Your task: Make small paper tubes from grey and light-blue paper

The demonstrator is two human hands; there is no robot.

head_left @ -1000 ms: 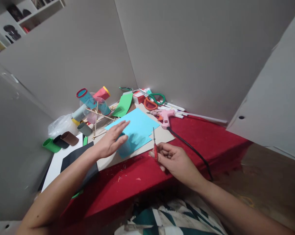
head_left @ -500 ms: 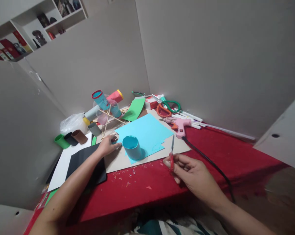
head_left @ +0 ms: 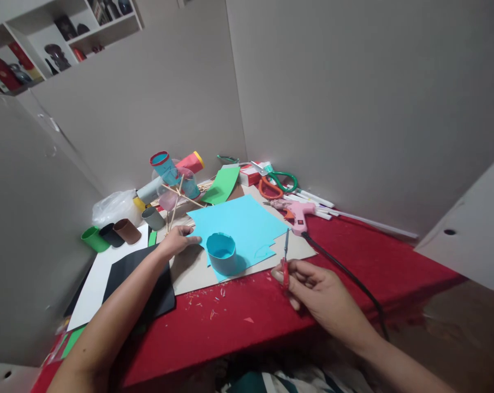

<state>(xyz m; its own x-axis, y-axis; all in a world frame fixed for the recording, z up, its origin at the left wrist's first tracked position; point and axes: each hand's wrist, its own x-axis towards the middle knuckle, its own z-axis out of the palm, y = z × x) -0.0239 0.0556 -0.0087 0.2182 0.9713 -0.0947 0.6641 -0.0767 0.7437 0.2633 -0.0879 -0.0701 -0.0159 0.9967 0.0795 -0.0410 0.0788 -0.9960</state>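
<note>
My right hand [head_left: 312,286] is closed round small red-handled scissors [head_left: 285,259], blades pointing up and away, at the near right edge of a brown cardboard sheet [head_left: 193,273]. My left hand [head_left: 177,240] rests on the left edge of a light blue paper sheet [head_left: 242,224], fingers mostly curled, pressing on it. A blue paper cup [head_left: 221,254] stands upright on the blue sheet between both hands, touched by neither.
A red cloth [head_left: 271,311] covers the table. A stick-and-cup model [head_left: 171,180] stands at the back, with green, black and brown tubes [head_left: 111,234] to its left. A pink glue gun [head_left: 298,213] with black cord, larger scissors [head_left: 277,183], pens, green paper and black and white sheets lie around.
My left hand let go of the blue cup, left it standing on the sheet, and drew back left to the sheet's edge. The right hand with the scissors barely moved.
</note>
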